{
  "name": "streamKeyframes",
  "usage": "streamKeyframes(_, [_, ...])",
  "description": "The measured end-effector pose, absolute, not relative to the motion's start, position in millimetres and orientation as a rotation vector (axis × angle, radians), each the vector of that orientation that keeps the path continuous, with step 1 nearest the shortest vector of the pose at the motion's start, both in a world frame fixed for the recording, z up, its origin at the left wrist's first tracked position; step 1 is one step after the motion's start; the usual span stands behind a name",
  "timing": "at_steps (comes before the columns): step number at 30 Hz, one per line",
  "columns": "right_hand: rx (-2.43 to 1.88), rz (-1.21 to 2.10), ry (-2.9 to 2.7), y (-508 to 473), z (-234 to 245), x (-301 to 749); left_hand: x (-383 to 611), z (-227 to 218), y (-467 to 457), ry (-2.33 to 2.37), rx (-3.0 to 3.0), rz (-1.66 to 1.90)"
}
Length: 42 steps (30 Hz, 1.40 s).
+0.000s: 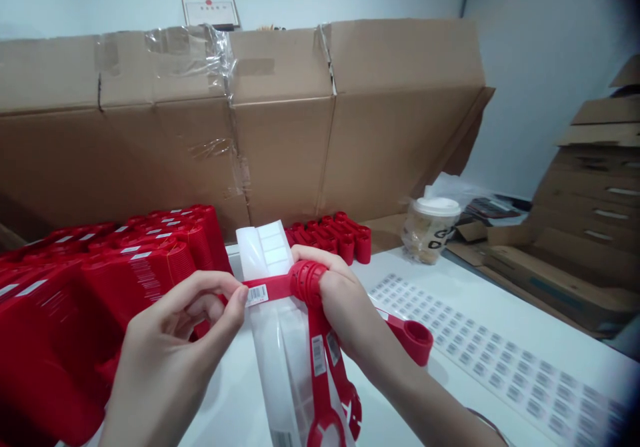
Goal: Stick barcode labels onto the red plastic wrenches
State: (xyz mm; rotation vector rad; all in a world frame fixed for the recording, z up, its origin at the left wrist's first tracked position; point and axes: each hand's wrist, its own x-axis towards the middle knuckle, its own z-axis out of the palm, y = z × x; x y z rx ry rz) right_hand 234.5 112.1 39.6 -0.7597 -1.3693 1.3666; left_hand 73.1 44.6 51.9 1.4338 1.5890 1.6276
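Note:
My right hand [345,303] is closed round the ring end of a red plastic tag [280,288] held level above the white table. My left hand [195,327] pinches the tag's other end, its thumb pressing on a small white barcode label [257,294]. Under the hands lies a strip of white label backing [280,360] with blank stickers. Several more red tags [325,380] carrying barcode labels lie on the strip and hang toward me. Another red tag end [417,338] sticks out to the right of my wrist.
A big heap of red tags [95,287] fills the left. A smaller row of red tags [335,233] stands at the back. A sheet of barcode labels [490,357] lies on the right, near a lidded cup [431,228]. Cardboard boxes [280,120] wall the back and right.

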Motion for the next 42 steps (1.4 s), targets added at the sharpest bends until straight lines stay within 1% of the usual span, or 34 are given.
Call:
streamKeyframes(20, [-0.736,1.388,-1.356,106.8,44.5,236.4,75.5,50.0,42.9,1.587,1.446,1.627])
streamKeyframes(25, [-0.718,1.379,-1.362,104.6,47.7,238.5,66.2,39.1,56.6,1.544,1.675,1.639])
streamKeyframes(27, [-0.691,1.369,-1.346,105.7,48.3,239.6,62.4,35.6,62.9,1.573,1.695,1.696])
streamKeyframes(30, [-0.690,1.350,-1.293,110.3,47.3,240.6,59.1,33.5,70.0,1.755,1.685,1.884])
streamKeyframes(32, [-0.699,1.357,-1.262,113.9,45.5,240.7,59.6,33.3,71.7,1.883,1.770,1.946])
streamKeyframes(34, [-0.704,1.375,-1.256,116.1,43.7,240.0,62.8,33.1,70.5,1.916,1.924,1.946])
streamKeyframes(37, [-0.727,1.378,-1.255,113.6,42.7,237.3,70.3,31.7,66.2,1.826,2.124,1.877])
streamKeyframes(42, [-0.746,1.234,-1.267,99.9,45.5,229.5,72.8,29.3,67.5,1.850,2.180,1.856])
